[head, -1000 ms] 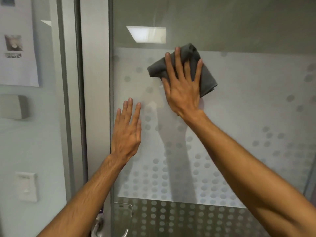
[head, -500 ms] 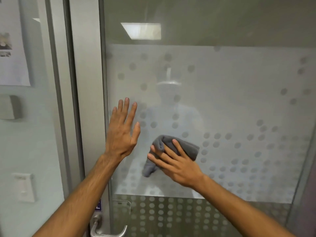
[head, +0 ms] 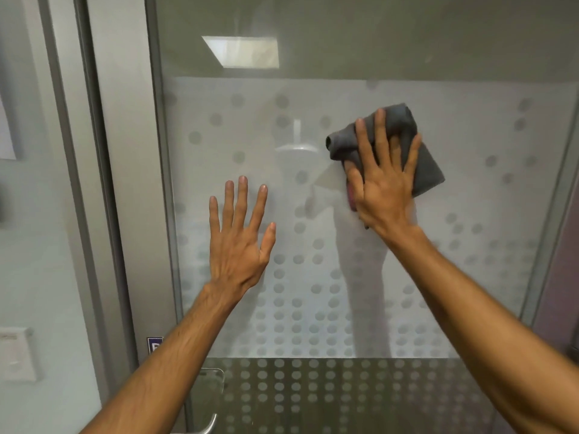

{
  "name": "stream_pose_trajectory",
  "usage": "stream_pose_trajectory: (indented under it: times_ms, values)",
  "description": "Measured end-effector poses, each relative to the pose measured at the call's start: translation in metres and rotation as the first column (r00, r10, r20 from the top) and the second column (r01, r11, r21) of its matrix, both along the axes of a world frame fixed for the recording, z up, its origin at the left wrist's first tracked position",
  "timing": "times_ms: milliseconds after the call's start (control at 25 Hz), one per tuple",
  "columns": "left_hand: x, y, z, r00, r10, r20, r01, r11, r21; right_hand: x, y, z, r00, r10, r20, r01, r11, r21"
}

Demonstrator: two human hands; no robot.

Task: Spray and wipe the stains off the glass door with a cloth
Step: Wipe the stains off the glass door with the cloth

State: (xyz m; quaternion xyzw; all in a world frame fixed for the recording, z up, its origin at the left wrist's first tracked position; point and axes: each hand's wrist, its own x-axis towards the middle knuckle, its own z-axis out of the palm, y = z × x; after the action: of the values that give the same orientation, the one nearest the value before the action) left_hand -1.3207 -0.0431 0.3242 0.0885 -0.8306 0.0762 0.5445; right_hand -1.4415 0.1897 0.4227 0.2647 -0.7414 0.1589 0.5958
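Glass door (head: 360,277): one grey cloth (head: 419,158) pinned under flat right hand (head: 383,189); left hand (head: 239,242) spread, empty (two hands).

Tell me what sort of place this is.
Probably an office or similar workplace. The glass door carries a frosted band with dots, a ceiling light panel shows in it, and a wall switch sits left of the metal frame.

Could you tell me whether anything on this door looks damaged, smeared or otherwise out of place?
Nothing stands out. The frosted, dotted glass shows no crack, drip or obvious streak. The right hand presses a bunched grey cloth to it, and the left hand is spread open.
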Motion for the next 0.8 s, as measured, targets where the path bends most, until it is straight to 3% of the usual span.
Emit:
stream_pose_trajectory:
  times_ms: [120,360,480,640,800]
  values:
    - [-0.007,0.009,-0.004,1.0,0.025,0.01,-0.025,1.0,0.012,0.006,-0.007,-0.059,1.0,-0.02,0.009,0.02,1.0,-0.016]
    - [-0.011,0.023,-0.011,0.999,0.031,0.016,-0.032,0.997,0.064,-0.005,0.023,-0.195,1.0,-0.014,-0.001,0.014,0.962,0.273]
    - [-0.006,0.054,-0.017,0.998,-0.066,-0.014,0.067,0.996,0.057,-0.004,0.034,-0.202,1.0,-0.001,0.021,-0.006,0.947,0.322]
    - [0.008,0.114,-0.06,0.936,-0.352,-0.013,0.352,0.931,0.098,0.012,0.047,-0.188,0.984,0.132,0.118,-0.161,0.944,0.287]
    - [-0.002,0.142,-0.074,0.946,-0.321,0.052,0.308,0.935,0.174,0.017,0.061,-0.17,0.965,0.203,0.167,-0.246,0.92,0.304]
